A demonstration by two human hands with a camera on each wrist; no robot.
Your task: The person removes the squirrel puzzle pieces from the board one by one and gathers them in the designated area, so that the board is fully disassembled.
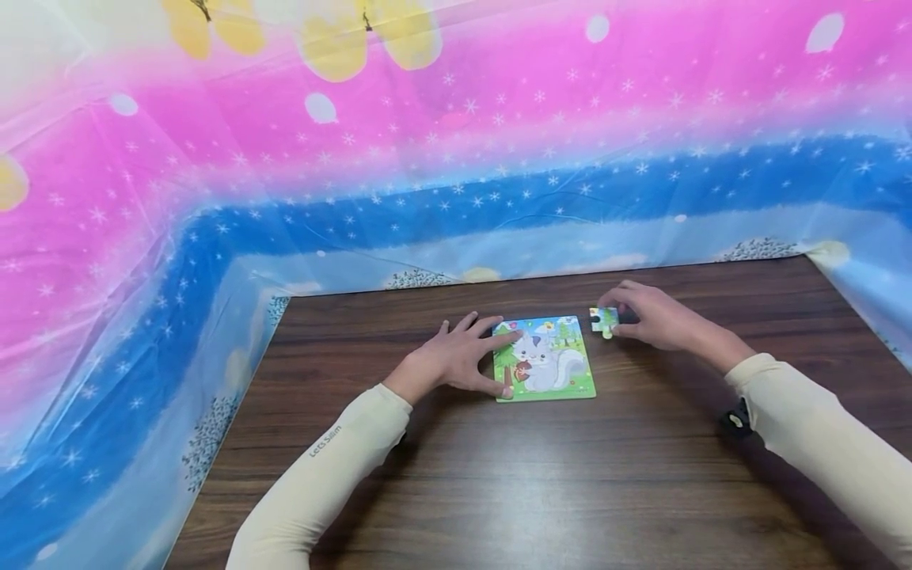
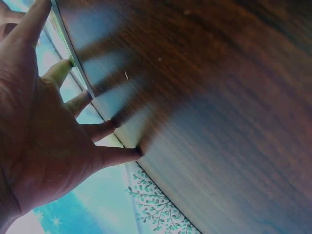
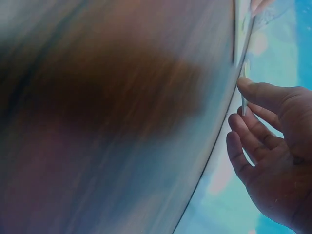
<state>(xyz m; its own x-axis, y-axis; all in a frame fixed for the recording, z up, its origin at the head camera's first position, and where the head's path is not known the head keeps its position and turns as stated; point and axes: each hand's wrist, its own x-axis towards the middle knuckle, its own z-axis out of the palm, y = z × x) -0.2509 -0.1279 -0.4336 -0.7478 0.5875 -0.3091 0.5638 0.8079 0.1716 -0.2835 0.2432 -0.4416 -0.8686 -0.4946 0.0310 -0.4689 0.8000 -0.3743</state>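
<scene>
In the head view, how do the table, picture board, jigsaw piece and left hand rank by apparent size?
1. table
2. picture board and left hand: too close to rank, partly overlapping
3. jigsaw piece

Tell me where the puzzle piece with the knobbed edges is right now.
In the head view, the puzzle piece is pinched in the right hand's grip, just right of the squirrel picture board's upper right corner.

Dark brown wood-grain table [image 1: 456, 507], a square cartoon-squirrel puzzle [image 1: 547, 368] flat on it
</scene>
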